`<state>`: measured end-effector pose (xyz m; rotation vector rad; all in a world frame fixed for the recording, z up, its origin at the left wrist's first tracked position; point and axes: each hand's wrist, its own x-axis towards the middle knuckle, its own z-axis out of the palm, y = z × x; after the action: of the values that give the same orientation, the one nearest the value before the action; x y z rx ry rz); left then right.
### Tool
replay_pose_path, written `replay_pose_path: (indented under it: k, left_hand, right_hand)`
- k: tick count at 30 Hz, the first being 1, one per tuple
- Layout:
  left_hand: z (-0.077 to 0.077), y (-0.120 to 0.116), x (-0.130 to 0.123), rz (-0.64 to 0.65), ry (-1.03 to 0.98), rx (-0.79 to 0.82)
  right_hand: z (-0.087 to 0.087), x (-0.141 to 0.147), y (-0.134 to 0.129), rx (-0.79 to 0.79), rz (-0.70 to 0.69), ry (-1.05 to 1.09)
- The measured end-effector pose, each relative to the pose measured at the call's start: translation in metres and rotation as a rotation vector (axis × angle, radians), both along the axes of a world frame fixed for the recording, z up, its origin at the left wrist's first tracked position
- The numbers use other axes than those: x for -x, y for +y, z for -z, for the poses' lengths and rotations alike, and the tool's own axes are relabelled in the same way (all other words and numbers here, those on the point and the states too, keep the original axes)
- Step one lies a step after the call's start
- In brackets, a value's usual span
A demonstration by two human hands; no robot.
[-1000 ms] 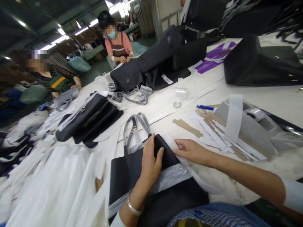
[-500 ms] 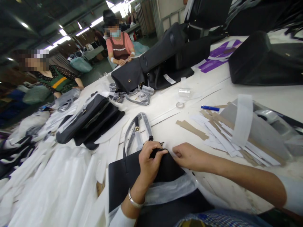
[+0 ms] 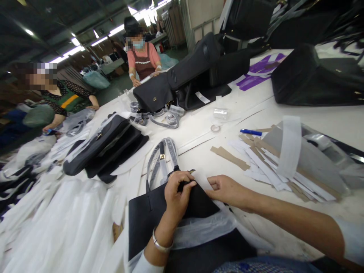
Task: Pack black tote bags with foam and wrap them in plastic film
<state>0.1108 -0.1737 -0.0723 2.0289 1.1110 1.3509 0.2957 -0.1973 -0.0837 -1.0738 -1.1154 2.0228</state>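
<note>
A black handbag point(image 3: 145, 212) lies in front of me, with a translucent plastic wrap point(image 3: 204, 229) across its lower part. My left hand point(image 3: 179, 193) is closed on the bag's top edge near a handle fitting. The plastic-wrapped handles point(image 3: 162, 159), with a gold buckle, stand up beyond that hand. At the bag's right corner, my right hand point(image 3: 227, 191) has its thumb and fingers pinched on a white strip point(image 3: 202, 180). The strip reaches toward the bag's edge, where its far end is partly hidden.
Paper strips point(image 3: 264, 163), a blue pen-like object point(image 3: 250, 132) and a tape roll point(image 3: 215, 129) lie to the right. Black bags point(image 3: 108, 146) are stacked at left, beside white wrapping sheets point(image 3: 71, 223). More bags point(image 3: 196, 68) stand at the back. Two people point(image 3: 142, 60) work across the table.
My right hand has shifted slightly, and more of the white strip shows between my hands. My left hand keeps its hold on the bag. The co-worker at left has lowered a hand.
</note>
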Motion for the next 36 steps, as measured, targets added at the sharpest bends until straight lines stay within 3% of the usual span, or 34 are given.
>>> replay_pose_path:
  k: [2, 4, 10, 13, 18, 23, 26, 29, 33, 36]
  left_hand:
    - [0.0, 0.0, 0.0, 0.014, -0.011, -0.031]
    - [0.0, -0.001, 0.001, 0.01, -0.007, -0.041]
    - [0.006, -0.005, 0.007, -0.045, -0.029, -0.03]
    - [0.008, -0.004, 0.005, -0.057, -0.053, 0.014]
    - [0.007, 0.001, -0.001, -0.071, -0.064, 0.21]
    - [0.01, 0.007, 0.0, -0.113, -0.06, 0.233]
    - [0.012, 0.009, 0.0, -0.098, -0.065, 0.245]
    - [0.011, 0.006, -0.001, -0.097, -0.082, 0.229]
    - [0.01, 0.0, -0.001, -0.131, -0.111, 0.189]
    - [0.01, 0.0, 0.0, -0.125, -0.138, 0.176]
  right_hand:
    - [0.003, 0.004, 0.001, 0.005, 0.04, 0.013]
    - [0.005, 0.007, 0.005, -0.076, 0.051, -0.113]
    - [0.003, 0.006, 0.011, -0.614, -0.019, -0.835]
    - [-0.004, 0.005, 0.01, -0.731, -0.101, -1.017]
    - [-0.007, 0.002, 0.011, -0.649, -0.222, -0.621]
    - [0.005, 0.008, 0.012, -0.272, 0.059, -0.278]
    - [0.015, 0.012, 0.014, -0.197, 0.091, -0.147]
    - [0.016, 0.007, 0.018, -0.271, -0.002, -0.161]
    - [-0.001, -0.005, 0.027, -0.521, -0.237, -0.45]
    - [-0.008, -0.002, 0.029, -0.615, -0.256, -0.545]
